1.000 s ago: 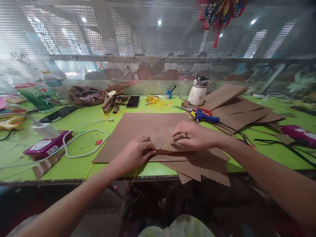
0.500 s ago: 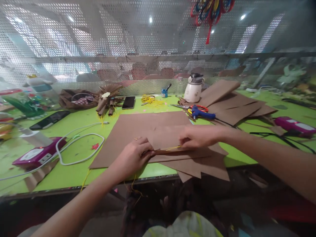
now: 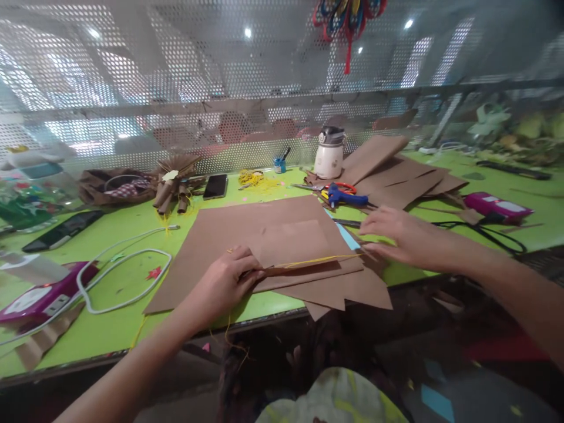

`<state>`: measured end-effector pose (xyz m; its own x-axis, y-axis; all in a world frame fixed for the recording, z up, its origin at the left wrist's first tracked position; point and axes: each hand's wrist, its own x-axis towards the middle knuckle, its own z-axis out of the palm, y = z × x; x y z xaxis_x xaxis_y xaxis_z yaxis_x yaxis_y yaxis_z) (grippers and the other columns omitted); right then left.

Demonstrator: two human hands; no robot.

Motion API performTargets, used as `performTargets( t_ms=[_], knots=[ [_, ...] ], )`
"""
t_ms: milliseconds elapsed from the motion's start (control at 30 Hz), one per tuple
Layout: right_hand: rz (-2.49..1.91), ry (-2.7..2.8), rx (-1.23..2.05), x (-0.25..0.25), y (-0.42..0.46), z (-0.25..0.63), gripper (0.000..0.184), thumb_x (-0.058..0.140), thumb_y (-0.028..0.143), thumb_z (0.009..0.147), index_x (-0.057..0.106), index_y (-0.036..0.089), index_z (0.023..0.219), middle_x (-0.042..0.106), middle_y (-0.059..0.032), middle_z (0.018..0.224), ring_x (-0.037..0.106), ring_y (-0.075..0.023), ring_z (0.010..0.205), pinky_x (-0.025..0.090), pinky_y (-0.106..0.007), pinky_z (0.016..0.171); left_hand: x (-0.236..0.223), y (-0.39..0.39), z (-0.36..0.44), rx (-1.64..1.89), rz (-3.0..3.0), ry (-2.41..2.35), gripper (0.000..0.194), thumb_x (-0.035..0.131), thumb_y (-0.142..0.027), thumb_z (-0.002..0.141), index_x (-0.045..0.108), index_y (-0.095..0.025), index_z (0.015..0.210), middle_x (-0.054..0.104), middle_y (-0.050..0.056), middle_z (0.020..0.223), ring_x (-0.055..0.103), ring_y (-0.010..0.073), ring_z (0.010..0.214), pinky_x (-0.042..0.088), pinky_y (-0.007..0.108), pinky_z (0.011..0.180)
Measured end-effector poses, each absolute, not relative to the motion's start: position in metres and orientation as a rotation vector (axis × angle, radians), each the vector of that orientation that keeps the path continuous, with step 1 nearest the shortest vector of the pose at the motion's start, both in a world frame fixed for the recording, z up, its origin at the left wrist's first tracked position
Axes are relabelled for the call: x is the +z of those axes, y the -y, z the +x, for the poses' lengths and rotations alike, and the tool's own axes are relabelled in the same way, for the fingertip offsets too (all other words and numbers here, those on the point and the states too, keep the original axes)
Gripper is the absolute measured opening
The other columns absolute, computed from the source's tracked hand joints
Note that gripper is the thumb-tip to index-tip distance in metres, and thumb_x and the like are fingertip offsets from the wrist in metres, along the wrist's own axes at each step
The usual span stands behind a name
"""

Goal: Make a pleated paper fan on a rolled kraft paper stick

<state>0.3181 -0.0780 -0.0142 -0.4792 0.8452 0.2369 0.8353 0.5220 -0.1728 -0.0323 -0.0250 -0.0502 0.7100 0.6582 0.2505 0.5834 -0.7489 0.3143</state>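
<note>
Thread stretched across the paper near the table's front edge, rightward from the left hand, pinching paper, toward the nearby right hand, its grip unclear.

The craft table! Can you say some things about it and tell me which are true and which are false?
1. The left hand touches the brown paper. True.
2. The glue gun is green. False: it is blue.
3. Yellow thread stretches across the brown paper. True.
4. The drink bottle lies on its side. False: it stands upright.
5. The red star is inside the white cable's loop. True.
</note>
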Motion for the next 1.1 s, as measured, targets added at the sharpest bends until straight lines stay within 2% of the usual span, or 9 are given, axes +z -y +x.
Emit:
performTargets(
  t_ms=[100,300,500,800,967,1100],
  knots=[
    [-1.214,2.496,-0.064,-0.009,0.081,0.274,0.019,0.05,0.023,0.088,0.067,0.016,0.093,0.063,-0.0107,0.098,0.053,-0.0229,0.096,0.04,-0.038,0.086,-0.047,0.024,-0.032,0.461,2.71,-0.99,0.025,0.046,-0.031,0.091,0.063,-0.017,0.079,0.056,0.005,0.079,0.052,0.0147,0.074,0.039,0.026,0.068],
    [-1.181,2.527,-0.015,-0.035,0.077,0.206,0.016,0.052,0.023,0.088,0.065,0.013,0.083,0.062,-0.0095,0.084,0.052,-0.0217,0.086,0.04,-0.033,0.071,-0.043,0.028,-0.03,0.452,2.697,-1.015,0.025,0.047,-0.031,0.09,0.064,-0.017,0.078,0.057,0.004,0.077,0.053,0.0142,0.074,0.039,0.025,0.068],
    [-1.245,2.358,0.13,-0.066,0.064,0.22,0.023,0.053,0.022,0.089,0.065,0.013,0.072,0.06,-0.0066,0.074,0.052,-0.0171,0.074,0.038,-0.028,0.065,-0.041,0.026,-0.027,0.44,2.659,-1.009,0.025,0.048,-0.029,0.09,0.063,-0.016,0.075,0.058,0.004,0.078,0.053,0.0149,0.077,0.04,0.026,0.071],
    [-1.438,2.314,0.52,-0.051,0.054,0.226,0.021,0.051,0.027,0.088,0.068,0.017,0.081,0.068,-0.005,0.078,0.057,-0.0158,0.072,0.04,-0.027,0.067,-0.037,0.016,-0.025,0.262,2.716,-1.017,0.026,0.045,-0.029,0.09,0.063,-0.016,0.077,0.058,0.004,0.077,0.053,0.0143,0.072,0.04,0.026,0.067],
    [-1.444,2.331,0.503,-0.055,0.05,0.227,0.02,0.049,0.026,0.087,0.066,0.017,0.081,0.068,-0.0057,0.079,0.057,-0.0161,0.072,0.04,-0.027,0.068,-0.039,0.016,-0.025,0.282,2.701,-1.096,0.02,0.046,-0.03,0.09,0.061,-0.018,0.087,0.062,0.003,0.081,0.055,0.0149,0.072,0.039,0.026,0.065],
    [-1.458,2.347,0.509,-0.056,0.048,0.227,0.02,0.049,0.024,0.087,0.066,0.016,0.082,0.068,-0.0064,0.079,0.057,-0.0167,0.073,0.04,-0.028,0.068,-0.036,0.021,-0.022,0.293,2.663,-1.204,0.018,0.047,-0.031,0.089,0.052,-0.019,0.101,0.063,0.0,0.073,0.055,0.0155,0.065,0.035,0.025,0.057]
  ],
)
